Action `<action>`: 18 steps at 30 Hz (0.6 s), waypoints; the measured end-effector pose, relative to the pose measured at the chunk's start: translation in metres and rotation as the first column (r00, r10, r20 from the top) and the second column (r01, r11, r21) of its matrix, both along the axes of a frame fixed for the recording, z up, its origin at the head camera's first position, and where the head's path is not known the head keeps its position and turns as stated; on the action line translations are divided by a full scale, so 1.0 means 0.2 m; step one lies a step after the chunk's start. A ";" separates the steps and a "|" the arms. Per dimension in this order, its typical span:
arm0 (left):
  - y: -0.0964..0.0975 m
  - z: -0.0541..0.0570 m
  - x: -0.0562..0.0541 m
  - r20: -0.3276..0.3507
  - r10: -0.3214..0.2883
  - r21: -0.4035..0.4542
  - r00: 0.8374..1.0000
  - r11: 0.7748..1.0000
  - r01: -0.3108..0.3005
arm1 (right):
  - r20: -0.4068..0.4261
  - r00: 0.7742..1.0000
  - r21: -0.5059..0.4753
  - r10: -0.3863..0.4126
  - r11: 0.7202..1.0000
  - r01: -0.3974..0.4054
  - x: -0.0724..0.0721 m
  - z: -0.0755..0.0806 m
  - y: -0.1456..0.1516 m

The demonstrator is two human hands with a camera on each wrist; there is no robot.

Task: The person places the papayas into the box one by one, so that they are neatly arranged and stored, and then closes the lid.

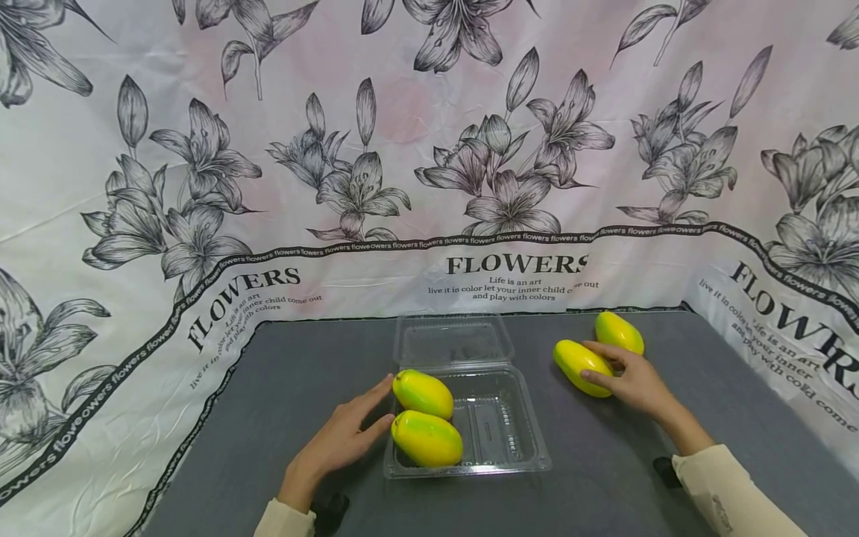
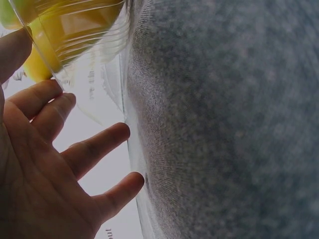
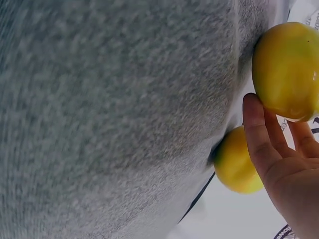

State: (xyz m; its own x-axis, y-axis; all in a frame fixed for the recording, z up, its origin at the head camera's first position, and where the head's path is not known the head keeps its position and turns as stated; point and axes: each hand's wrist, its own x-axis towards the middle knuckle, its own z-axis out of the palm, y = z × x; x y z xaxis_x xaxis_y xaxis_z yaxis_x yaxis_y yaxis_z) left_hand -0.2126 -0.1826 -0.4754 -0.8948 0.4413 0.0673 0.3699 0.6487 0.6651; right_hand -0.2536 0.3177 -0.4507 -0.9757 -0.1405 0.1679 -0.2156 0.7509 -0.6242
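Two yellow-green mangoes, the upper one (image 1: 423, 394) and the lower one (image 1: 427, 439), lie side by side in the left half of a clear plastic clamshell box (image 1: 535, 429). My left hand (image 1: 342, 435) is at the box's left side, fingers spread and fairly straight. Its fingertips touch the box edge in the left wrist view. To the right of the box, my right hand (image 1: 632, 379) holds a third mango (image 1: 575, 365) between thumb and fingers, on or just above the table. Another mango (image 1: 618, 333) lies behind that hand.
The box lid (image 1: 452, 341) is folded back flat towards the rear of the grey tabletop (image 1: 302, 365). A white cloth with printed flowers (image 1: 376, 280) hangs behind and along both sides of the table.
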 end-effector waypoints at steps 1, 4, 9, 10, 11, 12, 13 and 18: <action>0.00 0.00 0.00 0.000 0.002 0.001 1.000 1.000 -0.002 | -0.001 1.000 -0.005 0.008 1.000 -0.008 0.00 0.00 0.00; 0.00 0.00 0.00 -0.002 0.002 0.001 1.000 1.000 -0.002 | -0.002 1.000 -0.017 0.026 1.000 -0.026 0.00 0.00 -0.01; 0.00 0.00 0.00 -0.003 0.004 -0.002 1.000 1.000 -0.004 | -0.017 0.998 -0.042 0.056 0.997 -0.057 -0.01 0.01 -0.04; 0.00 0.00 0.00 -0.004 0.004 -0.003 1.000 1.000 -0.004 | -0.026 0.998 -0.047 0.065 0.997 -0.066 -0.01 0.02 -0.05; 0.00 0.00 0.00 -0.004 0.005 -0.002 1.000 1.000 -0.005 | -0.032 0.997 -0.048 0.072 0.996 -0.074 -0.01 0.02 -0.05; 0.00 0.00 0.00 -0.003 0.006 -0.002 1.000 1.000 -0.006 | -0.040 0.996 -0.049 0.079 0.996 -0.080 -0.01 0.03 -0.06; 0.00 0.00 0.00 -0.003 0.006 -0.003 1.000 1.000 -0.006 | -0.046 0.995 -0.050 0.084 0.995 -0.086 -0.01 0.04 -0.07; 0.00 0.00 0.00 0.000 0.004 -0.004 1.000 1.000 -0.004 | -0.049 0.994 -0.050 0.095 0.994 -0.097 -0.02 0.08 -0.11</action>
State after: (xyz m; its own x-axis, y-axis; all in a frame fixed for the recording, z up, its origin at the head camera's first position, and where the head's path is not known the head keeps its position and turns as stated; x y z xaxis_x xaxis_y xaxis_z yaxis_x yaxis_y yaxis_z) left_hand -0.2132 -0.1835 -0.4756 -0.8967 0.4377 0.0656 0.3672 0.6528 0.6626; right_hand -0.2570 0.2951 -0.4357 -0.9493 -0.2228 0.2220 -0.3144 0.6921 -0.6498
